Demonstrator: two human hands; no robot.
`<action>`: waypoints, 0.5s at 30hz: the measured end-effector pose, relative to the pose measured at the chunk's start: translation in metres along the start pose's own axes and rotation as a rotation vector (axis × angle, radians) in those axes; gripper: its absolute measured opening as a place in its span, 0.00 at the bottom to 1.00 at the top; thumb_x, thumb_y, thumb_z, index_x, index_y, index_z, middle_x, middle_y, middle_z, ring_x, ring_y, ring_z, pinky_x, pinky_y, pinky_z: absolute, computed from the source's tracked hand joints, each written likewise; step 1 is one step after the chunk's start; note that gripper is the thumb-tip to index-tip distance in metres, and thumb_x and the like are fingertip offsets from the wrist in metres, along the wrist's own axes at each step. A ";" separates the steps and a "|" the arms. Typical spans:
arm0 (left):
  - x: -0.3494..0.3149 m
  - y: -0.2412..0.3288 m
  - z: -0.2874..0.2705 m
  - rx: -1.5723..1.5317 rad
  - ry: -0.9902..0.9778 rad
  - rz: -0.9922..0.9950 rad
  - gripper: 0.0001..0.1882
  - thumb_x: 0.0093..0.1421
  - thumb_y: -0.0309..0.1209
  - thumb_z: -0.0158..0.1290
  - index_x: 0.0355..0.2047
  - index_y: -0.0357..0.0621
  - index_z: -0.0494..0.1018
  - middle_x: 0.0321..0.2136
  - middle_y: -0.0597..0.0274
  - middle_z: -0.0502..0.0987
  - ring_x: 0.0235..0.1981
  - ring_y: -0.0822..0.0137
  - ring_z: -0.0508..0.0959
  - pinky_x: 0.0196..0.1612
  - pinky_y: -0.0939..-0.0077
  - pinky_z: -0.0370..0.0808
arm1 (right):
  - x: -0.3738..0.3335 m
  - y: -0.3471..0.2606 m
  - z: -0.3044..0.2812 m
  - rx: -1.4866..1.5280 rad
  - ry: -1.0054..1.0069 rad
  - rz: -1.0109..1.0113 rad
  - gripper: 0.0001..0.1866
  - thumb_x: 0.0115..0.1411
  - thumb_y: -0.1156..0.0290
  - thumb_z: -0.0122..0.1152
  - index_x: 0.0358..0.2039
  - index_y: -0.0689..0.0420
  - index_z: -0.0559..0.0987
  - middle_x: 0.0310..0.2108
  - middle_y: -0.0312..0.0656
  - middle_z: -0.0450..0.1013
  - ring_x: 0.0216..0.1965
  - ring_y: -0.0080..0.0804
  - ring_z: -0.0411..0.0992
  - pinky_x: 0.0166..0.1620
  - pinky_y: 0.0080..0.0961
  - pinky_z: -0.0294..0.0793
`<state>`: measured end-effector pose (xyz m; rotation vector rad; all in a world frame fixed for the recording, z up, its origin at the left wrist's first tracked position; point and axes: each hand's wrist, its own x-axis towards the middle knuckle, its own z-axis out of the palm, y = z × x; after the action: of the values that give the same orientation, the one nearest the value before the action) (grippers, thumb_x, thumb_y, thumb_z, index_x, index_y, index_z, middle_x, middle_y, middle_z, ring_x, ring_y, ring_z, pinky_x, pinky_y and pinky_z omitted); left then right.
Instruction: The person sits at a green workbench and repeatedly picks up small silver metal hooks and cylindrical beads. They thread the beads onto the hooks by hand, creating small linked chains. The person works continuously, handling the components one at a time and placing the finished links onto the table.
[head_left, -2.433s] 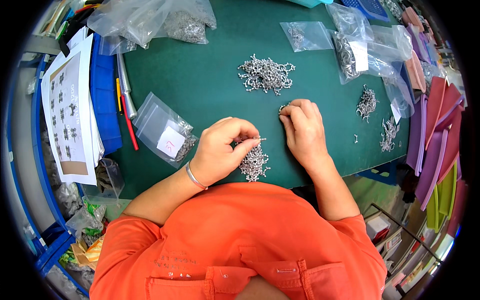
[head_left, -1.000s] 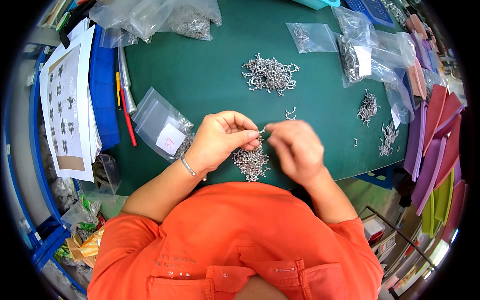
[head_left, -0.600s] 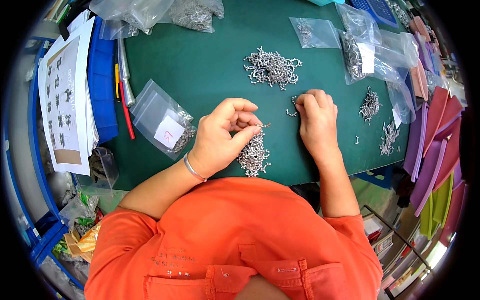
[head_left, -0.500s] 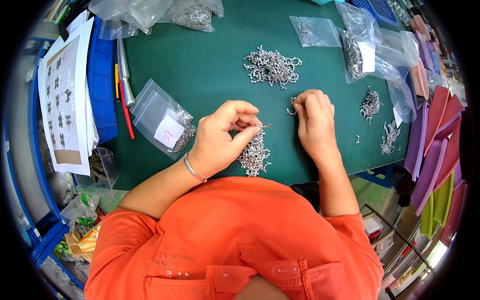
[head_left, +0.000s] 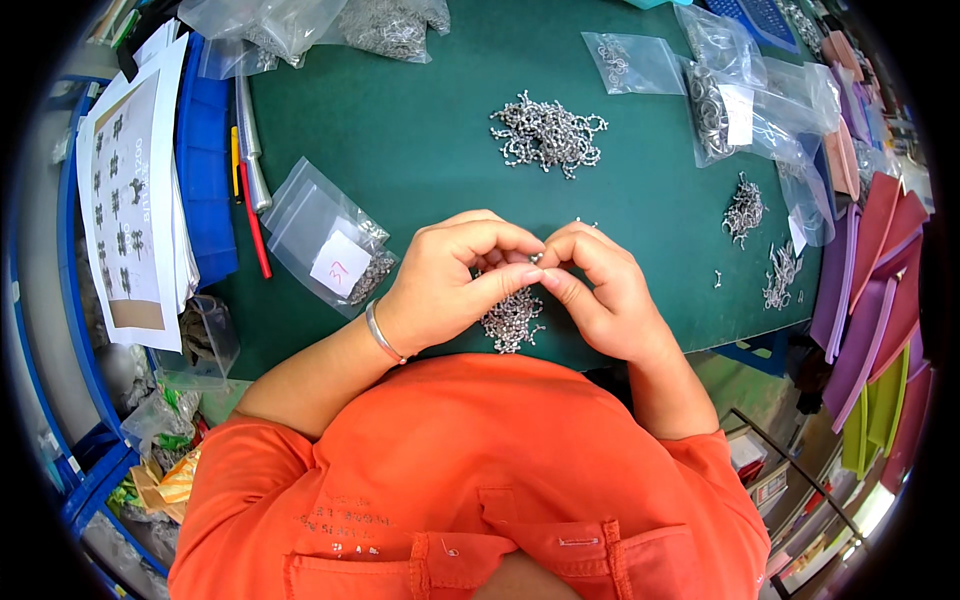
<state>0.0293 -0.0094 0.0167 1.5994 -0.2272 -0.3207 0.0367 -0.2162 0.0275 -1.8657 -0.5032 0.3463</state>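
Note:
My left hand [head_left: 448, 275] and my right hand [head_left: 608, 298] meet fingertip to fingertip over the near part of the table. Between the pinched thumbs and forefingers shows a bit of a short silvery metal chain [head_left: 537, 258], mostly hidden by the fingers. Both hands are closed on it. Tiny metal bits [head_left: 588, 222] peek out just beyond my right knuckles. Below the hands, close to my body, lies a heap of short beaded chains [head_left: 512, 325]. A larger pile of similar chains [head_left: 548, 135] rests farther off.
The green table [head_left: 400, 130] carries a zip bag of metal parts [head_left: 338, 262] at left and clear bags [head_left: 722, 110] at far right. Small metal piles [head_left: 743, 210] lie at right. A red pen [head_left: 254, 220] lies beside a blue bin [head_left: 208, 170].
My right hand has moved left and nearer, from beside the far pile to my left fingertips. My left hand has stayed nearly in place, its fingers now meeting the right ones.

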 end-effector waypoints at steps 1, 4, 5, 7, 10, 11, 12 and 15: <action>0.001 0.004 -0.002 0.073 -0.039 0.030 0.06 0.59 0.20 0.60 0.37 0.33 0.76 0.32 0.63 0.77 0.32 0.76 0.77 0.36 0.83 0.76 | 0.000 -0.002 -0.001 -0.005 -0.011 -0.002 0.04 0.58 0.80 0.60 0.34 0.62 0.76 0.33 0.44 0.72 0.35 0.40 0.71 0.39 0.32 0.71; -0.001 -0.005 -0.001 -0.185 -0.014 -0.070 0.04 0.60 0.17 0.57 0.36 0.32 0.75 0.33 0.60 0.77 0.35 0.72 0.79 0.40 0.79 0.79 | 0.002 0.010 -0.013 -0.418 0.227 -0.104 0.07 0.54 0.80 0.63 0.35 0.61 0.78 0.34 0.45 0.73 0.36 0.45 0.71 0.41 0.35 0.71; -0.002 -0.007 -0.001 -0.217 -0.020 -0.095 0.03 0.60 0.16 0.56 0.35 0.32 0.75 0.34 0.59 0.78 0.36 0.71 0.80 0.40 0.78 0.79 | 0.001 0.013 -0.017 -0.586 0.284 -0.077 0.11 0.51 0.81 0.65 0.37 0.60 0.79 0.36 0.45 0.73 0.38 0.47 0.71 0.43 0.36 0.71; -0.004 -0.009 -0.002 -0.281 -0.030 -0.145 0.03 0.60 0.15 0.55 0.34 0.32 0.75 0.35 0.57 0.78 0.37 0.69 0.81 0.42 0.76 0.80 | -0.002 0.024 -0.024 -0.675 0.270 -0.014 0.09 0.51 0.81 0.64 0.34 0.59 0.78 0.35 0.44 0.72 0.38 0.46 0.70 0.43 0.38 0.70; -0.003 -0.008 0.001 -0.279 -0.028 -0.116 0.03 0.60 0.14 0.54 0.33 0.32 0.74 0.36 0.55 0.78 0.37 0.68 0.81 0.42 0.75 0.81 | -0.004 0.032 -0.020 -0.732 0.274 -0.019 0.08 0.51 0.80 0.64 0.32 0.60 0.76 0.34 0.44 0.71 0.38 0.46 0.70 0.43 0.39 0.70; -0.004 -0.009 0.001 -0.228 -0.026 -0.089 0.03 0.60 0.14 0.55 0.33 0.32 0.74 0.36 0.56 0.78 0.37 0.69 0.81 0.41 0.76 0.80 | -0.003 0.032 -0.017 -0.755 0.278 -0.030 0.08 0.51 0.80 0.64 0.32 0.61 0.76 0.34 0.44 0.71 0.38 0.46 0.69 0.43 0.40 0.69; -0.004 -0.010 0.000 -0.177 -0.024 -0.062 0.03 0.60 0.15 0.56 0.34 0.32 0.75 0.36 0.56 0.78 0.36 0.70 0.80 0.40 0.77 0.80 | -0.003 0.032 -0.016 -0.720 0.283 -0.052 0.07 0.52 0.80 0.64 0.31 0.61 0.75 0.34 0.44 0.71 0.37 0.45 0.70 0.42 0.38 0.70; -0.004 -0.003 -0.009 0.133 -0.098 -0.008 0.04 0.59 0.18 0.58 0.35 0.34 0.76 0.35 0.59 0.78 0.34 0.73 0.79 0.38 0.81 0.78 | -0.003 0.031 -0.011 -0.502 0.268 -0.054 0.05 0.54 0.80 0.63 0.31 0.62 0.75 0.34 0.44 0.72 0.35 0.41 0.71 0.40 0.32 0.71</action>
<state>0.0282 0.0010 0.0140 1.7175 -0.3229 -0.3974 0.0449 -0.2358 0.0019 -2.3339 -0.4832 -0.0807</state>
